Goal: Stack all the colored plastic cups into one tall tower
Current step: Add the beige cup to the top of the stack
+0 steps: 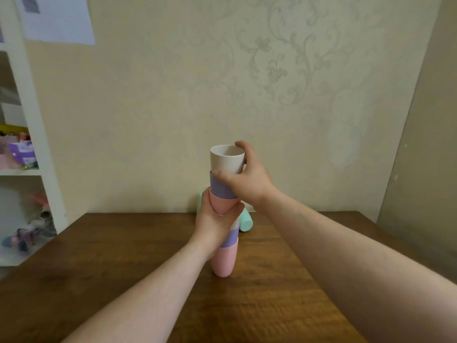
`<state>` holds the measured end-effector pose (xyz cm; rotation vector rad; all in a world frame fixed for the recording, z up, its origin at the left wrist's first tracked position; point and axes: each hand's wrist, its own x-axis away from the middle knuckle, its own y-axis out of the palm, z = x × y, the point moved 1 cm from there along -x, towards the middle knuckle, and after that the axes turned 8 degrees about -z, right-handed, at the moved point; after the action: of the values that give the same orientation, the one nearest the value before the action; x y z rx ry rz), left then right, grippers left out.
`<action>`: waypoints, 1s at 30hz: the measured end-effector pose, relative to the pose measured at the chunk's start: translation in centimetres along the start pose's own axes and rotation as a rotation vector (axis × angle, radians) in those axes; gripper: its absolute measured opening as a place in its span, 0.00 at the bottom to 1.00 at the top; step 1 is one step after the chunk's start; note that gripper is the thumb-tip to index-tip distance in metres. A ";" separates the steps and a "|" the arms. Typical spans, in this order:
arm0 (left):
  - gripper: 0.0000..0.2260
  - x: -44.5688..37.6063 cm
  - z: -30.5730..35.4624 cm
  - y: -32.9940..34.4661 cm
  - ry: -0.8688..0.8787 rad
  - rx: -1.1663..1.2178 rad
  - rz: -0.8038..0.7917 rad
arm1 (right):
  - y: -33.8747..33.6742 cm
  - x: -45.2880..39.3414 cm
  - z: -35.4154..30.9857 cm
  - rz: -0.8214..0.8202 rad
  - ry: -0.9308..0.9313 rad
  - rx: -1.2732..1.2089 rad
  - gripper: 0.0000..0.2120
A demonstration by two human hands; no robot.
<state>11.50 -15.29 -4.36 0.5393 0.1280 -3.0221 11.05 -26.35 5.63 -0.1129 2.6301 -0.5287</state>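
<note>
A tower of nested cups stands on the wooden table (123, 256). Its bottom is a pink cup (223, 262), then a purple cup (231, 237) and a sliver of a cream one. Above sits an upper group: a pink cup (221, 204), a purple cup (221, 189) and a cream cup (226, 159) open at the top. My left hand (214, 224) wraps the tower's middle, around the upper pink cup's base. My right hand (243, 179) grips the cream and purple cups from the right. A mint cup (246, 221) lies on its side behind the tower, partly hidden.
A papered wall rises right behind the table's far edge. A white shelf unit (37, 144) with small toys and boxes stands at the left, beside the table. A second mint shape (200, 200) peeks out behind my left hand.
</note>
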 end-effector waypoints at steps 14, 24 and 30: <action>0.42 -0.2 -5.3 -0.5 -0.124 -0.085 -0.030 | 0.5 -1.1 7.4 0.070 0.004 -0.207 0.37; 0.43 -5.1 -7.7 -2.5 -0.057 -0.138 0.037 | 0.9 -7.7 20.2 -0.086 0.456 0.476 0.39; 0.39 -6.1 -9.5 -2.6 -0.061 -0.110 0.050 | 4.5 -10.5 24.1 -0.242 0.580 0.461 0.43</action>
<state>20.24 -11.52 -10.97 0.4333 0.2710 -2.9581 31.28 -28.87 -11.53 -0.1486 2.9639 -1.4192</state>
